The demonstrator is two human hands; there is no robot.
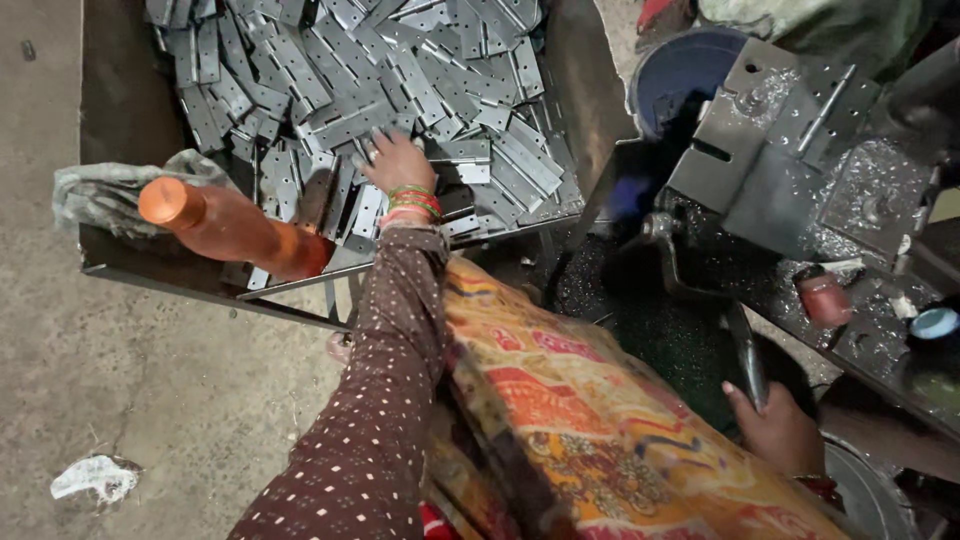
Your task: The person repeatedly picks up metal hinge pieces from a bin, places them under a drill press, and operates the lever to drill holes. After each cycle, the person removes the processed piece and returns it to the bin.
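My left hand [397, 161] reaches forward into a low metal tray [110, 100] heaped with several flat grey metal hinge plates [380, 70]. Its fingers rest spread on the plates near the front of the heap, and whether they grip one I cannot tell. Coloured bangles ring the wrist, and the sleeve is brown with white dots. My right hand [772, 428] is low at the right, closed around a dark metal lever handle [747, 360] of the press machine [790, 150].
An orange plastic bottle [230, 228] lies on a crumpled cloth [100, 190] at the tray's front left. A blue bucket [680, 70] stands behind the machine. Metal filings cover the machine bed. Patterned orange cloth covers my lap. A scrap of paper [95, 478] lies on the concrete floor.
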